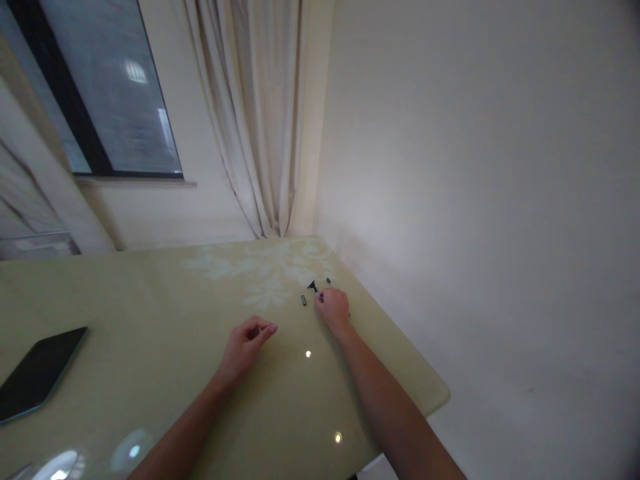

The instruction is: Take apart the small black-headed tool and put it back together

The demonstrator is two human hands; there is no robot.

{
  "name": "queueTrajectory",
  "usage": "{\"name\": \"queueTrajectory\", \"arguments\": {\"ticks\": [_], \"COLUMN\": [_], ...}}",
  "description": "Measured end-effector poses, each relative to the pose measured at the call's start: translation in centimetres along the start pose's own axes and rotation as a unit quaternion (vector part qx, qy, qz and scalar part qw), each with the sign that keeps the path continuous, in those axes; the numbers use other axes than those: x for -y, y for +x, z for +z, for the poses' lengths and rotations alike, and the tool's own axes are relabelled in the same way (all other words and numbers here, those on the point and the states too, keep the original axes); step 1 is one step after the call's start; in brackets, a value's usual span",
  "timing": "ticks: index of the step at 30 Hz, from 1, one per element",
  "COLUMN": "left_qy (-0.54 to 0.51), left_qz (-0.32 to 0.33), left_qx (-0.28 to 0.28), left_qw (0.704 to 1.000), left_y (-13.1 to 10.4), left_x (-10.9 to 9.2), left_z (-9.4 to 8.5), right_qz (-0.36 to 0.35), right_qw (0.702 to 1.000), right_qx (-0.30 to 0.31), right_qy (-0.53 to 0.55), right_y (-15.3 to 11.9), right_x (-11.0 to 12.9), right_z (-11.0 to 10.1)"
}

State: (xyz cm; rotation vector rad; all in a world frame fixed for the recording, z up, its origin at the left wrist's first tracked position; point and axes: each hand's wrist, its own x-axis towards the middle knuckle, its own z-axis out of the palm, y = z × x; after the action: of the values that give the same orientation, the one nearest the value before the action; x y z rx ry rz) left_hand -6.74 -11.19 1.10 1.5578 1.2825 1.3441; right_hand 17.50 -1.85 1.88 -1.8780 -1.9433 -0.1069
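At the far right part of the table, my right hand is closed around the handle of a small razor. Its dark T-shaped head sticks out past the fingers, pointing away and left. Just left of that hand lies a small dark cartridge-like piece on the tabletop. A thin object with a dark tip shows beyond the knuckles; the hand hides part of it. My left hand rests nearer and further left, fingers curled in and thumb against them, with nothing visible in it.
The glossy yellow-green table has a pale leaf pattern at its far corner. A black tablet lies at the left. A bare wall runs along the right edge; a curtain and window stand behind.
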Motion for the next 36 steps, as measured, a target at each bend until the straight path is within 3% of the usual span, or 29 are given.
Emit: {"name": "queueTrajectory", "arguments": {"ticks": [4, 7, 11, 16, 23, 32, 36], "left_qy": [0.003, 0.002, 0.001, -0.041, -0.072, -0.098, -0.108], "left_qz": [-0.023, -0.033, -0.055, -0.062, -0.067, -0.048, -0.042], "left_qx": [-0.033, -0.055, -0.075, -0.036, -0.017, 0.024, 0.008], "left_qw": [0.999, 0.998, 0.996, 0.997, 0.995, 0.994, 0.993], "left_y": [0.0, 0.2, 0.6, 0.8, 0.3, -0.1, -0.1], "left_x": [0.4, 0.5, -0.1, -0.8, -0.8, -1.7, -1.4], "left_z": [-0.4, -1.3, -2.4, -2.8, -2.7, -2.9, -2.0], "right_qz": [-0.002, -0.035, -0.094, -0.169, -0.246, -0.255, -0.223], "right_qw": [0.988, 0.951, 0.906, 0.886, 0.88, 0.856, 0.819], "right_qx": [-0.038, -0.067, -0.015, 0.088, 0.109, 0.134, 0.148], "right_qy": [0.151, 0.299, 0.413, 0.422, 0.392, 0.429, 0.507], "right_y": [0.0, -0.6, -2.2, -4.0, -4.3, -4.9, -5.2], "right_x": [0.0, 1.2, 3.9, 6.2, 6.8, 7.2, 8.1], "right_z": [0.1, -0.2, -0.5, -1.0, -2.1, -2.1, -2.1]}}
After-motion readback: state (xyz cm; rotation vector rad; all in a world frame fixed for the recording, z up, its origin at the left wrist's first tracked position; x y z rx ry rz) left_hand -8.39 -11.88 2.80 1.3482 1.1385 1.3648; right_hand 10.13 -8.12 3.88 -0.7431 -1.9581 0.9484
